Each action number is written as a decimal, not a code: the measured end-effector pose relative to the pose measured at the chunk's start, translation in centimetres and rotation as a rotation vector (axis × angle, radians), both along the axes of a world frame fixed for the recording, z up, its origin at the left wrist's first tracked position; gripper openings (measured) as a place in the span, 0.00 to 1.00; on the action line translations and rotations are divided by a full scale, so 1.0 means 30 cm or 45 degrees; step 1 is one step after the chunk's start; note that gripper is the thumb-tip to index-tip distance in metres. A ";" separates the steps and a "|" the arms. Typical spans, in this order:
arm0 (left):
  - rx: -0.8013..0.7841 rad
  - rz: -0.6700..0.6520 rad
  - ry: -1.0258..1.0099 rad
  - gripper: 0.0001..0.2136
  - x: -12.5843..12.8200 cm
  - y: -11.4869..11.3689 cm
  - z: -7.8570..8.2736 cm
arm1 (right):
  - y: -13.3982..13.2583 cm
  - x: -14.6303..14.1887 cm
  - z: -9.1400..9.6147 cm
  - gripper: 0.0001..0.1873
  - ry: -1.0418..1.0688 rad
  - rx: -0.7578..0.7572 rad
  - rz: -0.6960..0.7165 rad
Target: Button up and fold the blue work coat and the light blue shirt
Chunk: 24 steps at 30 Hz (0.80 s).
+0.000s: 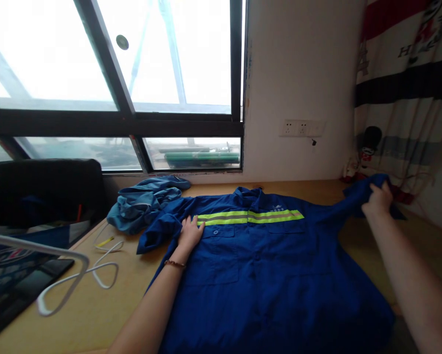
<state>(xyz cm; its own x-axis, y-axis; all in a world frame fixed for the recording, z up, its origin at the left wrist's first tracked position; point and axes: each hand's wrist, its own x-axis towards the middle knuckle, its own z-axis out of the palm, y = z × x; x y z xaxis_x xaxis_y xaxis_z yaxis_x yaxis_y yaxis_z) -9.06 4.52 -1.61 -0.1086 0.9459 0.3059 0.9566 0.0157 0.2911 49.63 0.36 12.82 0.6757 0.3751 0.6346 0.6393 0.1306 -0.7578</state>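
Note:
A dark blue work jacket (258, 265) with a yellow-green and grey reflective band (247, 217) across its chest lies front up, collar away from me. My left hand (190, 232) rests flat on its left chest, fingers spread beside the band's end. Off to the right, my right hand (378, 200) is closed round the end of the jacket's right sleeve (359, 189), which it holds stretched outward. The jacket's other sleeve (156, 231) lies bent on the table at the left.
A crumpled lighter blue garment (140, 204) lies at the back left of the wooden table (84, 295). A white cable (110, 270) loops near the left edge. Behind are a window (169, 59), a wall socket (302, 128), and a curtain (405, 88); a black chair (46, 187) stands left.

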 end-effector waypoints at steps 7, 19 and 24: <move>-0.067 -0.403 -1.266 0.24 0.070 -0.041 0.073 | -0.078 -0.571 -0.069 0.19 -0.997 -1.135 1.400; -0.525 -0.491 -1.967 0.19 0.104 -0.106 0.117 | -0.328 -1.035 -0.241 0.13 -1.166 -0.993 1.408; -0.260 -0.648 -2.203 0.16 0.050 -0.135 0.174 | -0.296 -1.061 -0.285 0.30 -1.051 -0.929 1.653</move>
<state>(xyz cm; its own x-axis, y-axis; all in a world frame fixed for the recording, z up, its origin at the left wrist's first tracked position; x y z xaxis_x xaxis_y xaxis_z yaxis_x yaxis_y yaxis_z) -7.56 0.46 3.60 0.1368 0.9886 0.0623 -0.4676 0.0090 0.8839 17.80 -8.52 4.26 -0.6834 0.7241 0.0926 0.6250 0.6460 -0.4383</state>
